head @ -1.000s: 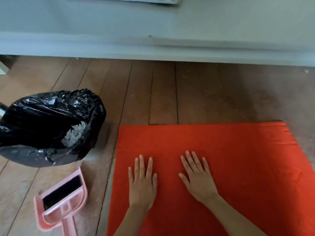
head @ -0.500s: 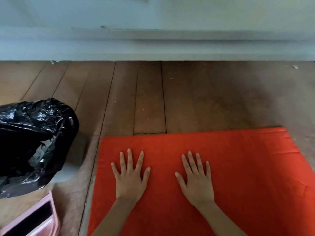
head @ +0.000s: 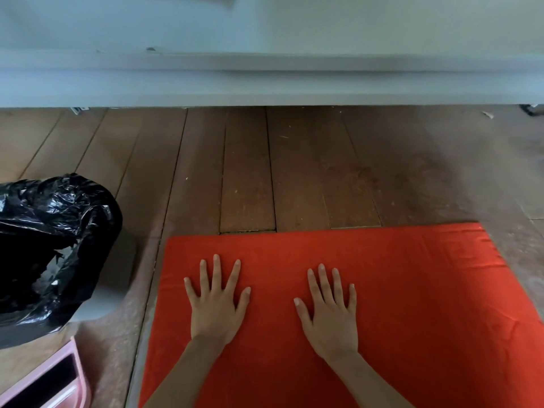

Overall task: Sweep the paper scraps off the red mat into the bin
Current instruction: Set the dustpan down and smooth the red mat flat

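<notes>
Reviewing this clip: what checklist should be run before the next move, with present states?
1. Visible part of flat red fabric mat free of paper scraps: ok.
2. Left hand empty, flat on mat: ok.
3. Right hand empty, flat on mat: ok.
4. Grey bin with black plastic liner left of mat, mouth open: ok.
5. Pink plastic dustpan whole and usable: cannot tell, frame cuts it.

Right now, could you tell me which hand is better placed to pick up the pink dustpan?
Left. The left hand lies flat nearer the left edge of the red mat, beyond which the pink dustpan sits; the right hand would have to reach across.
</notes>
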